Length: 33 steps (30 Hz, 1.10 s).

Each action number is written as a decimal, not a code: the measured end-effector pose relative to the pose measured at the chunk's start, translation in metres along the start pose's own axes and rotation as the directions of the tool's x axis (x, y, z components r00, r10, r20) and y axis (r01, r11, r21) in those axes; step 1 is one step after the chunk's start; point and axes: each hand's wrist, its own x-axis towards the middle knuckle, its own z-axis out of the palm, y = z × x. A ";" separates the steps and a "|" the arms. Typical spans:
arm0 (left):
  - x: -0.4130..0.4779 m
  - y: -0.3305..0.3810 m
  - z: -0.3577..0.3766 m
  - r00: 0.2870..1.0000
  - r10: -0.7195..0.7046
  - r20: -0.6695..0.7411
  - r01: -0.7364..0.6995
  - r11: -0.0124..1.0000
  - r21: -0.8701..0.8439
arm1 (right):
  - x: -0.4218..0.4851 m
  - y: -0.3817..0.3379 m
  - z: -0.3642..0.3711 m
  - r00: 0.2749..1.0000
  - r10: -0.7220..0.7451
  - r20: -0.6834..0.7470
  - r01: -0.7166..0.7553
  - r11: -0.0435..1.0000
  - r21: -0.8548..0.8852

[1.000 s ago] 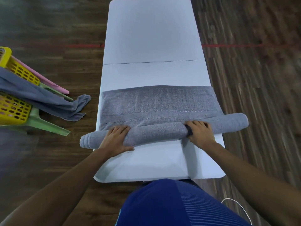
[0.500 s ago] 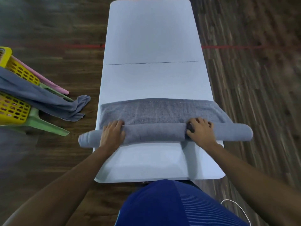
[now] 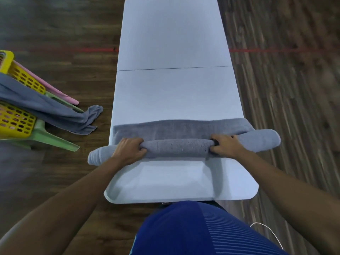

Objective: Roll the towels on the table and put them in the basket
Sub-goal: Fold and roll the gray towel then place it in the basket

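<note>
Wooden floor (image 3: 55, 24), white table (image 3: 174, 89); left hand (image 3: 128, 150), right hand (image 3: 227, 148) grip grey towel (image 3: 178, 149).

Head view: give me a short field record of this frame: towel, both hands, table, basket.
towel: grey terry towel, mostly rolled; a flat strip lies unrolled beyond the roll; both roll ends overhang the table sides
left: left hand grips the roll, fingers curled over it
right: right hand grips the roll likewise
table: white folding table
basket: yellow perforated plastic basket, off the table to the left, second grey towel draped over it
</note>
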 end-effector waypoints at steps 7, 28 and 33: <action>0.001 -0.001 0.014 0.958 0.089 -0.271 -0.074 0.995 0.066 | -0.002 0.008 0.016 0.915 0.017 -0.404 -0.026 1.000 -0.017; 0.029 -0.053 -0.010 0.995 -0.044 0.094 0.026 0.983 0.183 | 0.014 0.060 -0.015 0.995 0.012 -0.101 -0.026 0.990 -0.136; 0.014 -0.067 0.002 0.995 -0.064 0.079 0.046 0.975 0.219 | 0.013 0.075 -0.010 0.992 0.070 -0.101 -0.089 0.978 -0.190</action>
